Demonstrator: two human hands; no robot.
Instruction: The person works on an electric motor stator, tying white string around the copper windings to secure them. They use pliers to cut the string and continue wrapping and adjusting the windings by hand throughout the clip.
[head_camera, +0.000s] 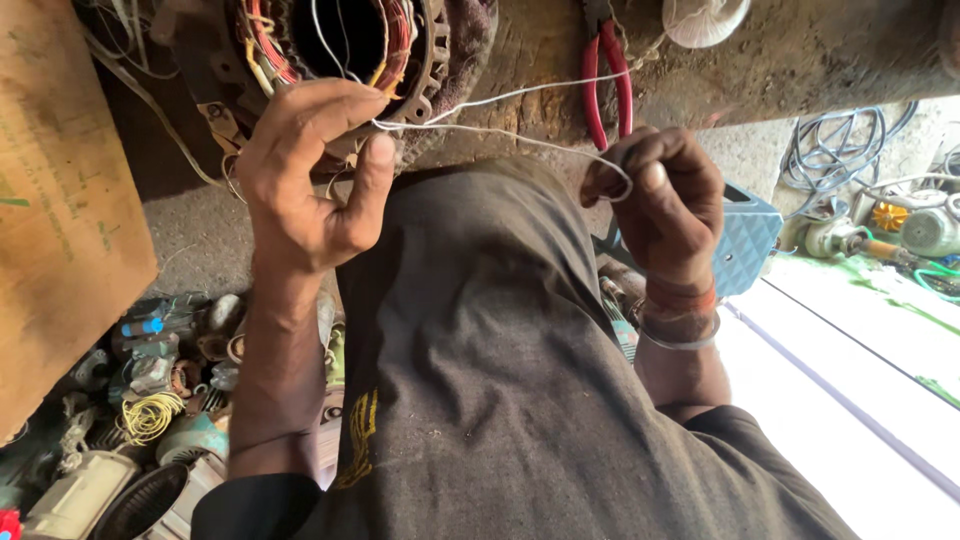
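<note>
Pinched between thumb and forefinger of the left hand (305, 175), one thin white thread (500, 135) runs roughly level across to the right hand (665, 205), whose curled fingers close on a small loop at its end. A second strand rises into the single motor stator (350, 50) with copper windings, above the left hand. One pair of red-handled pliers (605, 75) lies beside it.

Motor repair workshop, pretty clearly: a stator with copper windings (340, 45) is set on a grimy bench (800, 50), red pliers (606, 80) are laid nearby, and old motor parts (150, 400) are piled below.
</note>
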